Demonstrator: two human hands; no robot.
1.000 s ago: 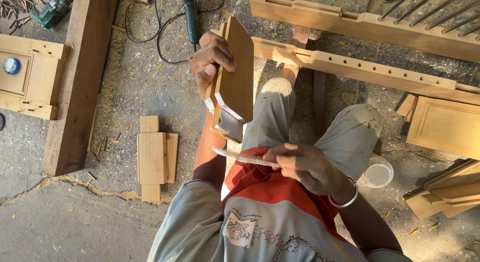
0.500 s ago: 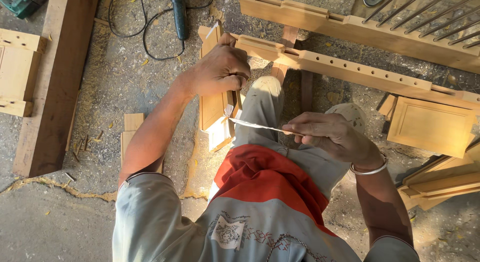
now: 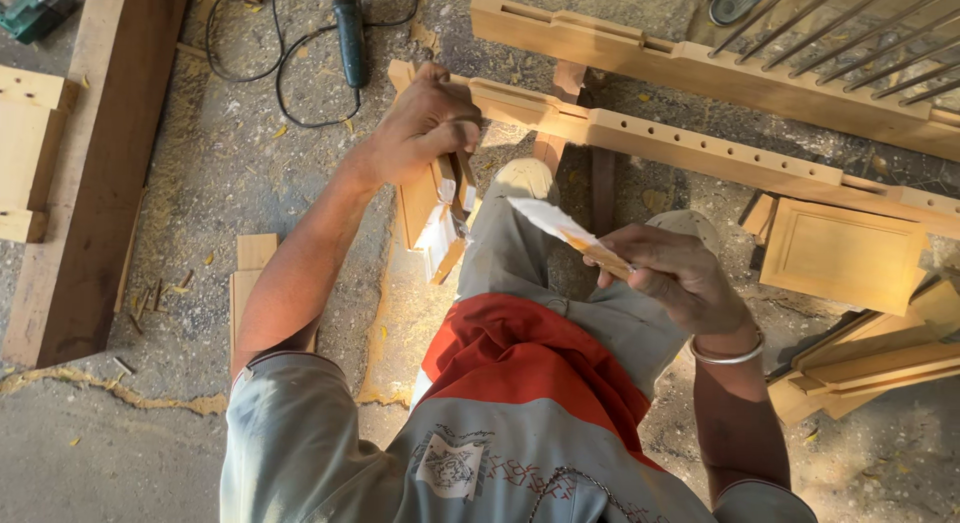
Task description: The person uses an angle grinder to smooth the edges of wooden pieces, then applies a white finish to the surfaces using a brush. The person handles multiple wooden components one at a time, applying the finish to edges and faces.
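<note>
A worker's left hand (image 3: 430, 123) clamps the upper end of a small wooden panel (image 3: 432, 208), held upright over the left knee. The right hand (image 3: 675, 278) pinches a flat wooden spatula (image 3: 560, 228), its pale-coated blade aimed at the panel, just short of touching. White filler smears the panel's lower edge. A drilled wooden rail (image 3: 700, 158) lies beyond.

Wood block (image 3: 432, 208) left of spatula (image 3: 565, 233); drilled rail (image 3: 700, 158) behind.
</note>
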